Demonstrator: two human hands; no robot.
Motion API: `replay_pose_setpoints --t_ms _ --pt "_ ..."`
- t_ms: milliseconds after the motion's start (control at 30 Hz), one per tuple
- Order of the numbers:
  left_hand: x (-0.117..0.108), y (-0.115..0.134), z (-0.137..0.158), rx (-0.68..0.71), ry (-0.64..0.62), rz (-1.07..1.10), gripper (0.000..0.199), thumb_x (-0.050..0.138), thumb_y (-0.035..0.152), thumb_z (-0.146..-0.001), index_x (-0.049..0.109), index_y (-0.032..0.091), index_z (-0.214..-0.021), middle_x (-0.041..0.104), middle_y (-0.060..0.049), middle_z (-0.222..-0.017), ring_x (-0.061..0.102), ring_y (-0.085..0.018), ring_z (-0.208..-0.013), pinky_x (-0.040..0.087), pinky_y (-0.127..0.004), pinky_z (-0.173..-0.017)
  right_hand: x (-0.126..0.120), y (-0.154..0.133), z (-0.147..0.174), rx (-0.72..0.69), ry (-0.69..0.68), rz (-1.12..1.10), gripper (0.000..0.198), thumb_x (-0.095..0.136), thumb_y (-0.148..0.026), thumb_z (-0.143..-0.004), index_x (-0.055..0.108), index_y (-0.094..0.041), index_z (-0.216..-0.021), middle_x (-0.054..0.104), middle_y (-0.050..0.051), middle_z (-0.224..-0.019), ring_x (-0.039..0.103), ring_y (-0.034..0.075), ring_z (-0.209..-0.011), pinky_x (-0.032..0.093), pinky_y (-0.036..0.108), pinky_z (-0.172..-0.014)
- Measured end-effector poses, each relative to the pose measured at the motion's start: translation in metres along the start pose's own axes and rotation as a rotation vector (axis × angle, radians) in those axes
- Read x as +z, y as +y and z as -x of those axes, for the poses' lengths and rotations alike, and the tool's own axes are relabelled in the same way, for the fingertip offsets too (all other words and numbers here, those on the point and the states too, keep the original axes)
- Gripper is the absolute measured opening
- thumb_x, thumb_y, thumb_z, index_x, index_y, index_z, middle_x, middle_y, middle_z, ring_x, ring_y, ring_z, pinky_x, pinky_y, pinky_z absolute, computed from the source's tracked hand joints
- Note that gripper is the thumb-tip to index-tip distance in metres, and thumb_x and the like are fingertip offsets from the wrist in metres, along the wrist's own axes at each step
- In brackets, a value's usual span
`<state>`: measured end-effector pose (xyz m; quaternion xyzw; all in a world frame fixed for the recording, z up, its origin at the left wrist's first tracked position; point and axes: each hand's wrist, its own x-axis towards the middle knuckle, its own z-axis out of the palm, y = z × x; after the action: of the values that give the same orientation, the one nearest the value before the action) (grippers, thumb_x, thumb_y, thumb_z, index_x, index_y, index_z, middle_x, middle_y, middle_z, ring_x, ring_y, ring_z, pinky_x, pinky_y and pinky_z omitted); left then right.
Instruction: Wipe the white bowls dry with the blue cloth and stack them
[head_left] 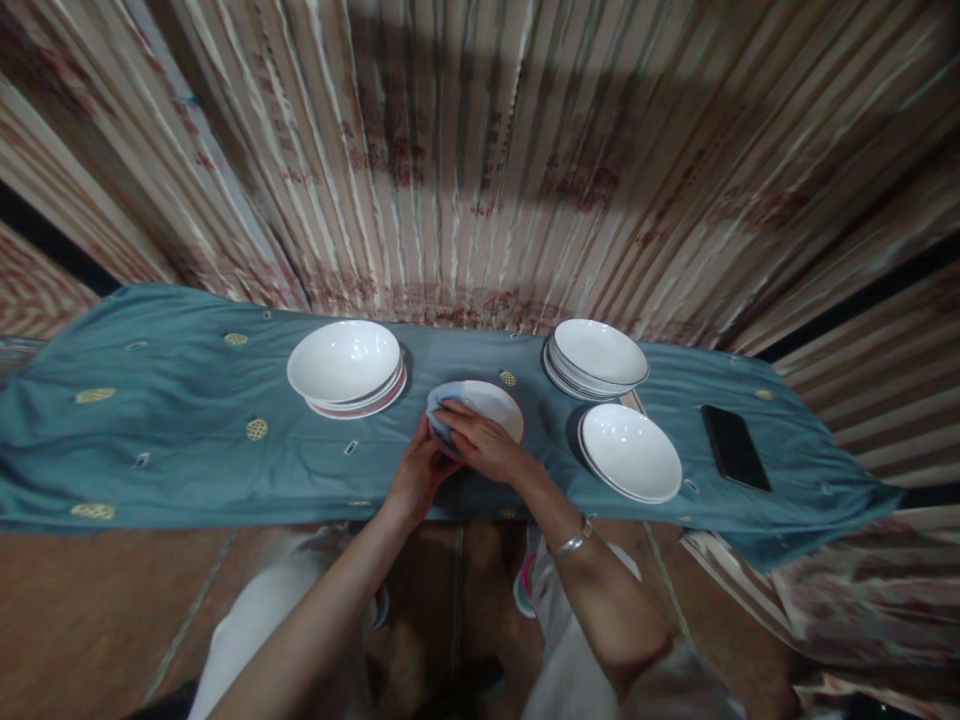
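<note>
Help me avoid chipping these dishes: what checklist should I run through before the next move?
1. Left hand on the round, white, red-rimmed bowl: ok, at its near-left side.
2. Light-blue fabric cloth under the right hand, against the bowl: ok.
3. Gap between bowl and tall white dish stack on the left: ok.
4. Short white dish stack well back from the teal tablecloth's near edge: not ok, looks close.
5. Bowl's underside supported: cannot tell, hidden.

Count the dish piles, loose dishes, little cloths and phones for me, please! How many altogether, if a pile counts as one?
Dish piles: 3
Loose dish: 1
Cloth: 1
Phone: 1
Total: 6
</note>
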<state>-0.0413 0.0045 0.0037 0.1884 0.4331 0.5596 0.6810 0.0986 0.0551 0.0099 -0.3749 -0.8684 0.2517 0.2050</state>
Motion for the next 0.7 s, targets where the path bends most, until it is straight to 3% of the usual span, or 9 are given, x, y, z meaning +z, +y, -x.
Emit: replay_pose_setpoints --t_ms 233,533,700 --pt "-0.001 0.0 0.0 0.013 -0.007 -0.025 0.069 0.071 0.021 -0.073 0.055 0.03 -0.139 0.068 -0.004 -0.123 0.066 -0.017 -0.095 0.061 -0.04 -0.086 0.002 0.01 -0.006 0.048 0.033 0.183 0.055 0.042 -0.01 -0.093 0.051 -0.015 -0.148 0.042 0.012 -0.159 0.045 0.025 -0.143 0.037 0.043 -0.121" --pt "0.001 0.001 0.001 0.03 -0.034 -0.057 0.072 0.078 0.029 -0.065 0.058 0.029 -0.134 0.063 -0.004 -0.131 0.063 -0.02 -0.1 0.061 -0.037 -0.08 -0.019 -0.006 -0.006 0.312 -0.027 0.52 0.048 0.041 -0.014 -0.097 0.057 -0.021 -0.142 0.043 0.011 -0.158 0.049 0.029 -0.132 0.041 0.046 -0.109" --pt "0.005 0.005 0.003 0.031 -0.022 -0.056 0.067 0.078 0.027 -0.063 0.063 0.028 -0.128 0.065 -0.005 -0.124 0.061 -0.02 -0.097 0.061 -0.035 -0.076 -0.03 -0.015 -0.001 0.415 -0.057 0.639 0.042 0.035 -0.018 -0.101 0.062 -0.019 -0.134 0.05 0.012 -0.151 0.05 0.029 -0.126 0.042 0.044 -0.1"
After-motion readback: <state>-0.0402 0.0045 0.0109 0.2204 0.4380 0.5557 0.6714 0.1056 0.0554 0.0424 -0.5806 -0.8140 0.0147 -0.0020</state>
